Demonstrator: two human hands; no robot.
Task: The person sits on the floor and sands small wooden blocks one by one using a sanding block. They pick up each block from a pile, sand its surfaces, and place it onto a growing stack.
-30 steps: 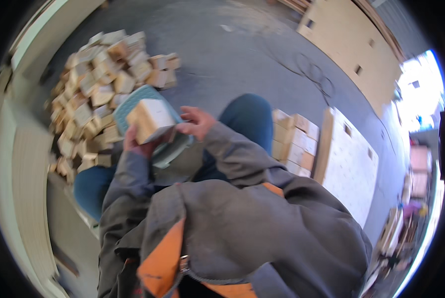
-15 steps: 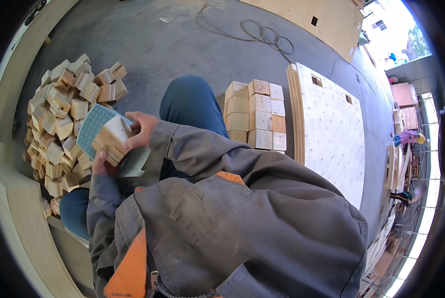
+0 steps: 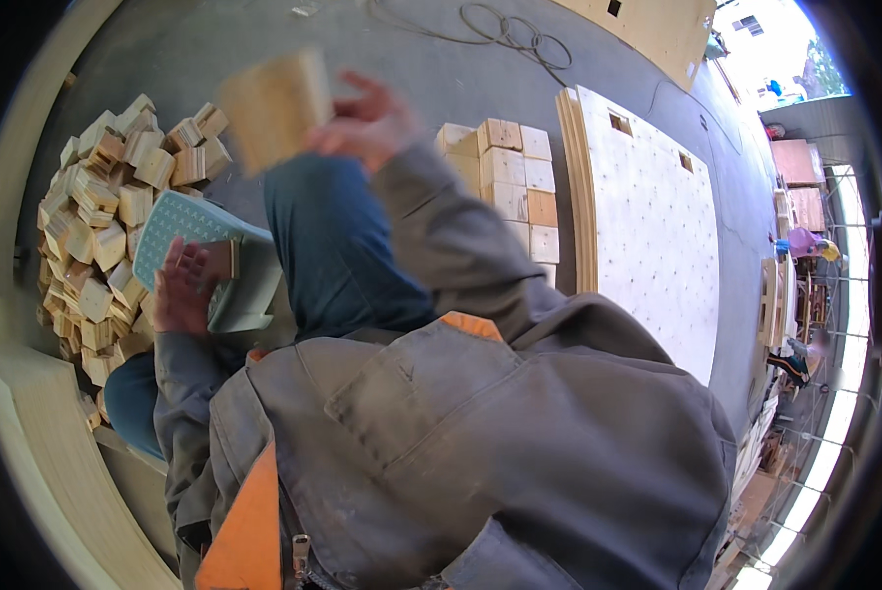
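Note:
My right hand (image 3: 367,123) is raised above my knee and grips a pale wooden block (image 3: 275,108); both are smeared by motion. Only the block's near edge meets the fingers and thumb. My left hand (image 3: 183,285) is at the light blue stool (image 3: 180,228) with a raised pattern on its top. Its fingers lie against a small brown flat block (image 3: 222,259) with a pale edge, and seem to hold it; the thumb is hidden. Beyond the stool is a loose heap of wooden blocks (image 3: 96,236).
Neatly stacked wooden blocks (image 3: 505,167) stand right of my knee (image 3: 337,246). Beside them lies a stack of pale boards (image 3: 647,226) with square holes. A coiled cable (image 3: 515,39) lies on the grey floor. A light wooden beam (image 3: 42,442) runs along the left.
My right hand has lifted the wooden block off the stool, up and to the right. My left hand has let go of that block and stays by the stool, where the brown block now shows.

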